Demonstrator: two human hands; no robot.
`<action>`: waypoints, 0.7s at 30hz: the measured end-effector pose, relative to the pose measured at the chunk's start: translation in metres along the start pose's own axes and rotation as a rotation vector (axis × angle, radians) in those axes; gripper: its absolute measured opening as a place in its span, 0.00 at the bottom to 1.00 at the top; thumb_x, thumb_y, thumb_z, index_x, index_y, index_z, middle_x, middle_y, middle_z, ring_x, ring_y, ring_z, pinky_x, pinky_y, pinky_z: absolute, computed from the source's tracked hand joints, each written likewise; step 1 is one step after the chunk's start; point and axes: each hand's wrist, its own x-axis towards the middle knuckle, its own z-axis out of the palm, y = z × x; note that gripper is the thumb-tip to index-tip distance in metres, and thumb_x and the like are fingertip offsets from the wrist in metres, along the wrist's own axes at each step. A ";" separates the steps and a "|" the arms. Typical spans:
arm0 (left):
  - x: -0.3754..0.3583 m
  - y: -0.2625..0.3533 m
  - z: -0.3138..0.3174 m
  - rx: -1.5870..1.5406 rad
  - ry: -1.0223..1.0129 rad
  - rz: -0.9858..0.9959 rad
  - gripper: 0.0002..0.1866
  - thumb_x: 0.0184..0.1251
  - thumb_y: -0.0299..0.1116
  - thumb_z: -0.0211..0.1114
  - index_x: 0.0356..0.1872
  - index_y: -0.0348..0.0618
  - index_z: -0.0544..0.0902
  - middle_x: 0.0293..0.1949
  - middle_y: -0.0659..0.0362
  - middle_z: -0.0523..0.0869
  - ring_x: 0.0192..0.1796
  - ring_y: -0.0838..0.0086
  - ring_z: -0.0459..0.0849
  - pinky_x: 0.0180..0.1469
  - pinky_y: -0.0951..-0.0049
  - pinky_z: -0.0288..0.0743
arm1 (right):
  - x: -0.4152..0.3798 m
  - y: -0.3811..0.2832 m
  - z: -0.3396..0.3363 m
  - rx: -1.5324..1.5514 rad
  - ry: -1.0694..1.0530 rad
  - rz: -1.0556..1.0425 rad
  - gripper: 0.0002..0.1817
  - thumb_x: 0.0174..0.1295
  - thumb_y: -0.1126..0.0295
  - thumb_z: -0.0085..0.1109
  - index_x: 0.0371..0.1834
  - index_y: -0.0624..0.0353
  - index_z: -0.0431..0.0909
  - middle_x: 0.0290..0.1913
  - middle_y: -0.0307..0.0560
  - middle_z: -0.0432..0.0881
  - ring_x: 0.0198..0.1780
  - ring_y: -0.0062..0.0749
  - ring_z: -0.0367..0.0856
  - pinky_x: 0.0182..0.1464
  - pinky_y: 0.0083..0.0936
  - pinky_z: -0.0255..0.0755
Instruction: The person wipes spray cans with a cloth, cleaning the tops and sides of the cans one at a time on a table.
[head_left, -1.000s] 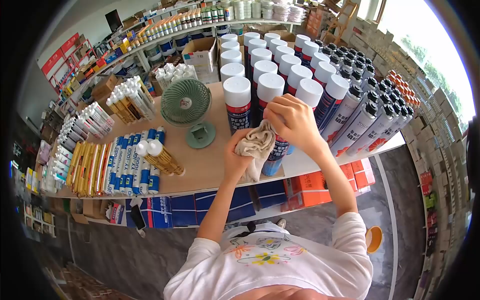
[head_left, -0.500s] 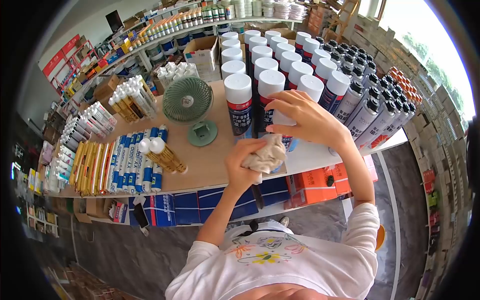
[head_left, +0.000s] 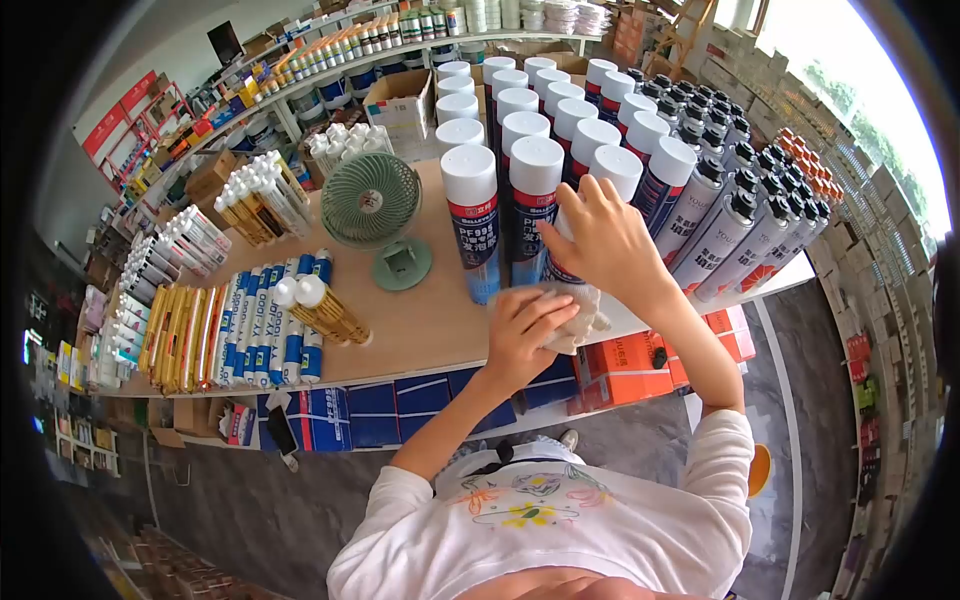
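My left hand (head_left: 525,338) is closed on a crumpled beige cloth (head_left: 580,322), which rests against the lower part of a spray foam can (head_left: 560,270) at the table's front edge. Around the upper part of that can, my right hand (head_left: 608,238) is wrapped, hiding most of its white cap. Two similar cans stand just left of it: a white-capped can (head_left: 472,225) with a dark blue label and red band, and another can (head_left: 532,205) beside it. More white-capped cans stand in rows behind my hands.
Grey cans with black tops (head_left: 720,235) crowd the right side. A green fan (head_left: 402,265) stands left of the cans, with blue-and-white sealant tubes (head_left: 268,325) and gold cartridges (head_left: 335,315) beyond it. Orange boxes (head_left: 625,372) and blue boxes (head_left: 370,412) sit below the tabletop.
My left hand has moved right and up with the cloth, bringing it against the front can's lower part. My right hand has closed over that can's top. The view has shifted slightly.
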 end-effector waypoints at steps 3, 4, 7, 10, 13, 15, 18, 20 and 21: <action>0.014 -0.006 0.004 0.047 0.071 0.099 0.29 0.37 0.24 0.72 0.50 0.50 0.86 0.53 0.67 0.85 0.51 0.64 0.79 0.53 0.62 0.72 | 0.008 0.007 0.015 -0.024 0.063 0.046 0.19 0.60 0.56 0.65 0.38 0.63 0.78 0.32 0.52 0.76 0.37 0.44 0.80 0.27 0.35 0.78; 0.012 -0.012 0.007 0.058 0.046 0.094 0.28 0.39 0.25 0.71 0.50 0.50 0.86 0.53 0.67 0.85 0.52 0.65 0.79 0.53 0.62 0.72 | 0.012 0.010 0.021 -0.047 0.067 0.054 0.18 0.60 0.56 0.63 0.37 0.64 0.78 0.31 0.53 0.77 0.37 0.46 0.81 0.29 0.36 0.79; -0.035 -0.046 0.024 0.112 -0.031 0.180 0.26 0.41 0.27 0.70 0.49 0.50 0.87 0.53 0.67 0.85 0.52 0.65 0.78 0.54 0.62 0.71 | 0.019 0.011 0.026 -0.070 0.040 0.081 0.18 0.60 0.57 0.62 0.38 0.65 0.79 0.32 0.55 0.79 0.38 0.48 0.82 0.29 0.36 0.79; -0.064 -0.058 0.030 0.142 -0.115 0.260 0.25 0.42 0.30 0.69 0.49 0.51 0.87 0.54 0.68 0.85 0.52 0.65 0.77 0.54 0.62 0.70 | 0.017 0.007 0.023 -0.074 0.025 0.126 0.18 0.62 0.57 0.63 0.41 0.64 0.78 0.34 0.54 0.78 0.40 0.48 0.82 0.34 0.38 0.80; -0.034 -0.044 0.022 0.136 -0.086 0.233 0.25 0.43 0.31 0.69 0.50 0.50 0.87 0.54 0.68 0.85 0.52 0.65 0.78 0.53 0.62 0.70 | 0.016 0.005 0.025 -0.084 0.043 0.134 0.18 0.61 0.57 0.63 0.40 0.64 0.78 0.34 0.55 0.78 0.40 0.48 0.82 0.34 0.38 0.80; 0.005 -0.027 0.009 0.140 0.002 0.236 0.24 0.51 0.30 0.68 0.54 0.50 0.85 0.56 0.68 0.84 0.54 0.67 0.78 0.55 0.64 0.72 | 0.019 0.002 0.023 -0.088 -0.007 0.176 0.17 0.62 0.58 0.62 0.40 0.64 0.78 0.34 0.55 0.79 0.41 0.48 0.82 0.33 0.37 0.80; 0.039 -0.021 0.006 0.227 0.068 0.312 0.22 0.51 0.32 0.69 0.52 0.49 0.87 0.55 0.67 0.84 0.53 0.68 0.80 0.54 0.64 0.73 | 0.021 -0.001 0.023 -0.090 -0.018 0.252 0.18 0.63 0.57 0.61 0.40 0.64 0.78 0.35 0.57 0.80 0.41 0.50 0.83 0.30 0.39 0.81; 0.033 -0.021 0.004 0.238 0.056 0.303 0.23 0.51 0.32 0.69 0.53 0.50 0.86 0.55 0.67 0.84 0.53 0.68 0.79 0.54 0.65 0.72 | 0.023 -0.003 0.024 -0.101 -0.053 0.264 0.19 0.63 0.56 0.60 0.40 0.65 0.78 0.35 0.58 0.80 0.41 0.51 0.83 0.29 0.39 0.81; 0.021 -0.027 0.007 0.226 0.038 0.316 0.24 0.48 0.32 0.70 0.51 0.51 0.87 0.54 0.68 0.85 0.52 0.68 0.79 0.54 0.64 0.72 | 0.024 -0.004 0.026 -0.117 -0.050 0.271 0.18 0.63 0.57 0.60 0.38 0.65 0.79 0.35 0.58 0.80 0.42 0.50 0.83 0.28 0.38 0.81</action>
